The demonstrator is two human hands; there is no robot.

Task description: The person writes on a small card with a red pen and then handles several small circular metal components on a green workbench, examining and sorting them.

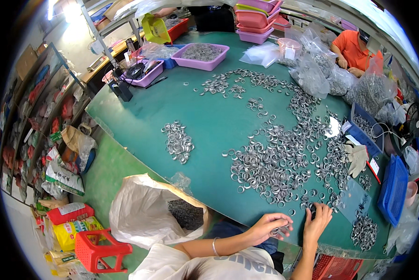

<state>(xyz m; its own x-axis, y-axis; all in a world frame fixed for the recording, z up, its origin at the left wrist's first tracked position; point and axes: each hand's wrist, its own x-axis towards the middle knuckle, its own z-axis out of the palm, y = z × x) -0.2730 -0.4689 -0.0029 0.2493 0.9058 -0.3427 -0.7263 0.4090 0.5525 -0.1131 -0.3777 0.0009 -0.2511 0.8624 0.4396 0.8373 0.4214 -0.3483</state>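
Small grey metal rings (270, 168) lie in a broad, loose heap on the green tabletop (139, 116). My left hand (269, 227) is just over the table's near edge, its fingers curled round a few rings (279, 229). At the near edge of the heap, my right hand (318, 225) rests on the table with its fingers bent round rings there; how many are between them is hidden. A separate small pile of rings (177, 142) sits to the left, and another pile (364, 232) lies right of my right hand.
An open white sack (139, 214) stands at the near-left table edge, beside a red stool (99, 252). A pink tray (200, 55) of small metal parts is at the back. Filled plastic bags (312, 77), a blue basket (392, 189), a glove (357, 158) and a fan (414, 120) line the right. A person in orange (352, 49) sits beyond.
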